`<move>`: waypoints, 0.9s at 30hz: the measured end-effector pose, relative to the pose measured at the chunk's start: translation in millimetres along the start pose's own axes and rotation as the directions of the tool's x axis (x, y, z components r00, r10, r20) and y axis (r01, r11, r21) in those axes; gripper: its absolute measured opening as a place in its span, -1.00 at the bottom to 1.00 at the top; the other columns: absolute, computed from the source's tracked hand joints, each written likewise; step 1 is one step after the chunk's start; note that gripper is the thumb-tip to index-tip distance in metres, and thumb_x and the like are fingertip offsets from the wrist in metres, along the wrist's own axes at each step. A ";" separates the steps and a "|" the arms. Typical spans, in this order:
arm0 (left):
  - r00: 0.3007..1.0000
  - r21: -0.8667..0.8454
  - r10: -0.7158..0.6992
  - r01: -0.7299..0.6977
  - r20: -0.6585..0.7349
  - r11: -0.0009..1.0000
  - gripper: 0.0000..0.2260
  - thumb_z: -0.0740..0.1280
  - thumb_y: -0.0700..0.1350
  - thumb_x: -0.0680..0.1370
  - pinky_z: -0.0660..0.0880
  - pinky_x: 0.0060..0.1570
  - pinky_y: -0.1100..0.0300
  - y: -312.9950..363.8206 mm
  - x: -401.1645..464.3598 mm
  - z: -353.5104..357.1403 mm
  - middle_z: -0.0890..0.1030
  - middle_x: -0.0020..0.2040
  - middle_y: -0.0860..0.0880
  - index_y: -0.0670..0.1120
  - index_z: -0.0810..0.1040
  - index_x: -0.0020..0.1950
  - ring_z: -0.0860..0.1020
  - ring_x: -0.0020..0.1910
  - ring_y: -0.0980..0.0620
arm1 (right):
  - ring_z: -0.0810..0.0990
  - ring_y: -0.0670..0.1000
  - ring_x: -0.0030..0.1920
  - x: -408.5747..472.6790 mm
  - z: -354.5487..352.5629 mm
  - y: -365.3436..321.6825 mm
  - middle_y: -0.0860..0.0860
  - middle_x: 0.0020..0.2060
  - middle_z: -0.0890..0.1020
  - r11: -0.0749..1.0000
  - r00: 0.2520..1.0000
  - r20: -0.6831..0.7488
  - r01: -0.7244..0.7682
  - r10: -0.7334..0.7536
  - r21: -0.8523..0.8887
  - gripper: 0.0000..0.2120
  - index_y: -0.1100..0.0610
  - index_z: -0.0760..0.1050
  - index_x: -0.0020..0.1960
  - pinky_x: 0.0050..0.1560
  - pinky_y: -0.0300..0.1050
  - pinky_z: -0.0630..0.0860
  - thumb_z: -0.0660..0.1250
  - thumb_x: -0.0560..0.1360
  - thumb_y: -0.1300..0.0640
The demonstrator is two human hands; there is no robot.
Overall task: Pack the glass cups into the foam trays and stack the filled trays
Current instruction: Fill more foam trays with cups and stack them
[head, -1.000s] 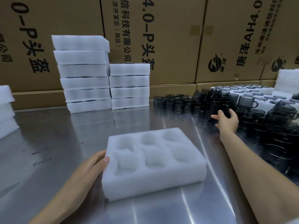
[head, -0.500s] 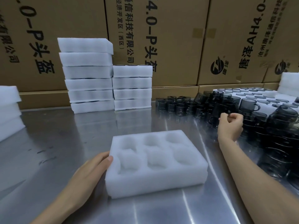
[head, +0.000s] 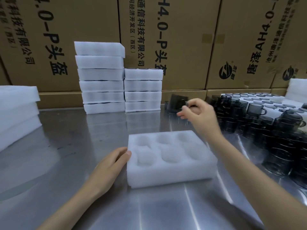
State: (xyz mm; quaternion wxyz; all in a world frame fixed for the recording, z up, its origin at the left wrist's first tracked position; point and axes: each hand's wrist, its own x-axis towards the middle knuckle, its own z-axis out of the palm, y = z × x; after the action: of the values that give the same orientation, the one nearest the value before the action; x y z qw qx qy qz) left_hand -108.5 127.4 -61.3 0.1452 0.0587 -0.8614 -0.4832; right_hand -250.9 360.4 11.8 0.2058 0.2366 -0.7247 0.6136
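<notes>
A white foam tray (head: 169, 173) with several empty round pockets lies on the steel table in front of me. My left hand (head: 110, 165) rests flat against its left side, fingers touching the foam. My right hand (head: 200, 113) hovers above and behind the tray, pinching the handle of a dark smoked glass cup (head: 178, 101), which is lifted and blurred. A large heap of the same dark glass cups (head: 259, 120) covers the table at the right.
Two stacks of foam trays (head: 101, 77) (head: 143, 90) stand at the back against big cardboard boxes (head: 166, 39). More foam lies at the left edge (head: 16, 112) and far right (head: 297, 90). The bare steel table (head: 66, 146) stretches to my left.
My right hand closed on a cup in the heap, then lifted it and carried it left toward the tray. The left hand stayed against the tray's side.
</notes>
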 end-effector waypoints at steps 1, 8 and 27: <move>1.000 0.002 0.000 0.000 0.001 1.000 -0.75 0.17 0.10 0.59 0.35 0.26 0.14 -0.1 0.4 0.1 0.57 0.16 0.23 0.12 0.52 0.20 0.48 0.18 0.24 | 0.70 -0.04 -0.23 -7.3 11.5 -8.1 -0.01 -0.31 0.70 1.000 0.997 0.072 -0.005 0.005 -0.007 -0.92 0.08 0.48 -0.16 -0.10 -0.01 0.63 0.34 0.48 0.20; 1.000 -0.005 0.002 -0.002 -0.008 1.000 -0.74 0.18 0.11 0.59 0.37 0.25 0.15 -2.6 1.4 0.7 0.56 0.16 0.21 0.11 0.52 0.20 0.49 0.16 0.22 | 0.67 -0.12 -0.23 -46.3 59.3 -20.9 -0.09 -0.29 0.70 0.985 0.920 0.372 -0.063 0.120 -0.163 -0.85 0.05 0.41 -0.20 -0.08 -0.06 0.57 0.34 0.50 0.10; 1.000 0.032 0.012 -0.012 0.010 0.999 -0.70 0.15 0.14 0.60 0.35 0.23 0.17 -4.8 1.1 0.8 0.51 0.22 0.20 0.12 0.44 0.30 0.45 0.20 0.20 | 0.41 -0.20 -0.33 -52.5 56.1 -17.9 -0.28 -0.38 0.55 0.911 0.903 0.411 0.064 0.121 -0.408 -0.91 -0.04 0.54 -0.24 -0.31 -0.26 0.34 0.37 0.43 -0.01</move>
State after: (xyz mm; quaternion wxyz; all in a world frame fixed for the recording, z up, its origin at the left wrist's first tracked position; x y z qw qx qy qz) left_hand -110.0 125.2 -65.5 0.1428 0.0536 -0.8701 -0.4686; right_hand -198.5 307.4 -14.0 0.0778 0.3057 -0.8682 0.3830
